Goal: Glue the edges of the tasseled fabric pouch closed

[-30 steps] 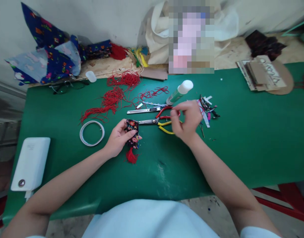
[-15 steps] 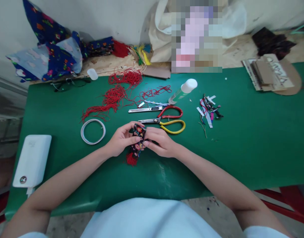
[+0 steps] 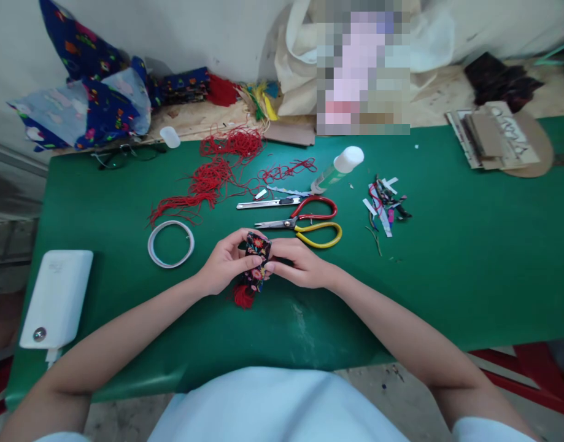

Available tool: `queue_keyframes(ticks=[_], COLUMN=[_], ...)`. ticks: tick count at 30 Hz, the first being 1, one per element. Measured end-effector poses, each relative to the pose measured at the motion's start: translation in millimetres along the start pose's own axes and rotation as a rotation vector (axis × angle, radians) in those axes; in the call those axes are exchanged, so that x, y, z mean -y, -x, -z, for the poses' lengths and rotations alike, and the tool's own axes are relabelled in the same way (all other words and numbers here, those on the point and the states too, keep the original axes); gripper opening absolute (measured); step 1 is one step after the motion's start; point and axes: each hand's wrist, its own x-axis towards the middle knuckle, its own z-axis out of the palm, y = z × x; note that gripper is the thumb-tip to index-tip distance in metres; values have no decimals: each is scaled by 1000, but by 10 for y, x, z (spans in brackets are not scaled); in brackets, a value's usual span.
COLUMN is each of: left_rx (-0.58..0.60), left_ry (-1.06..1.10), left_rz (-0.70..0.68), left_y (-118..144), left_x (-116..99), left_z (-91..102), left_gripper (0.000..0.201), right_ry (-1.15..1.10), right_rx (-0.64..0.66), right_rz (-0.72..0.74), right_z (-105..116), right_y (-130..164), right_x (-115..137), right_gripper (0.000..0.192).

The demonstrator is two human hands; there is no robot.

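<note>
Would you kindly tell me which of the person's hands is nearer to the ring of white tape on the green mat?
The left hand is nearer, just right of the tape ring. The right hand lies farther right, beyond the floral pouch both hands hold.

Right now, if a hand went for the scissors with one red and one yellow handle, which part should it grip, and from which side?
Probably the handle loops, from the right. The scissors lie flat on the green table, blades pointing left, loops at the right end, open and uncovered. Both the left hand and right hand hold the floral fabric piece.
</note>
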Motion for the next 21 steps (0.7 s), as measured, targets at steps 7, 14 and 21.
queue_keyframes(ticks=[7,14,21], left_rx=[-207,-225,-195], left_ry=[-176,-216,-181], left_rz=[-126,-169,-140], left_y=[8,-14,-12], left_x=[16,6,9], left_z=[-33,-37,-18], left_gripper=[32,31,32], right_ry=[114,106,88], right_rx=[-157,-176,-194], right_rz=[-99,-111,-103], right_z=[-126,-117,-89], right_y=[-12,-18,-20], right_x=[-2,9,14], right_gripper=[28,25,23])
